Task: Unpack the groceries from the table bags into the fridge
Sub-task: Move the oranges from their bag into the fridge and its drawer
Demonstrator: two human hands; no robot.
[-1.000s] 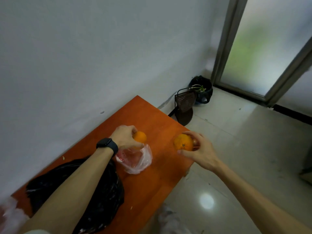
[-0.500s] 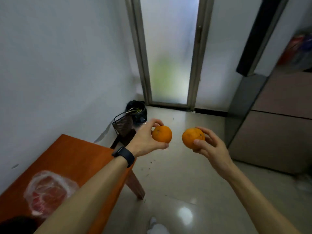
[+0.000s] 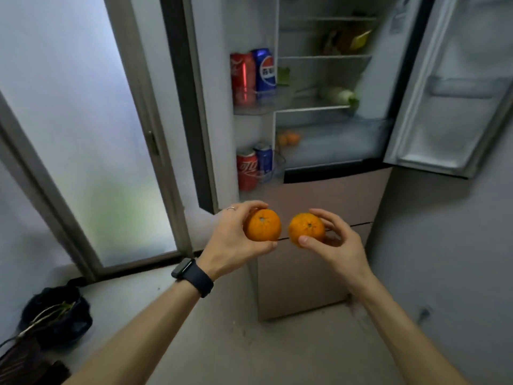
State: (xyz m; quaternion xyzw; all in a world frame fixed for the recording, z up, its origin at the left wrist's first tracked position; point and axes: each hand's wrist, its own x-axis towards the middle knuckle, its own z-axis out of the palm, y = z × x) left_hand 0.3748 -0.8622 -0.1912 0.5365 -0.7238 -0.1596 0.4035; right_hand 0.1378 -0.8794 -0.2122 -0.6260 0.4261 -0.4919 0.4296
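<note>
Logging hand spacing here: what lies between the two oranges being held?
Nothing. In the head view, the left hand grips one orange, the right hand the other orange, with a narrow bare gap between.

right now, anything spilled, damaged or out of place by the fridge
Nothing stands out. The red and blue drink cans stand upright in the open beige fridge's door shelves; the round orange in the left hand and the second orange in the right hand look intact. No spill shows.
</note>
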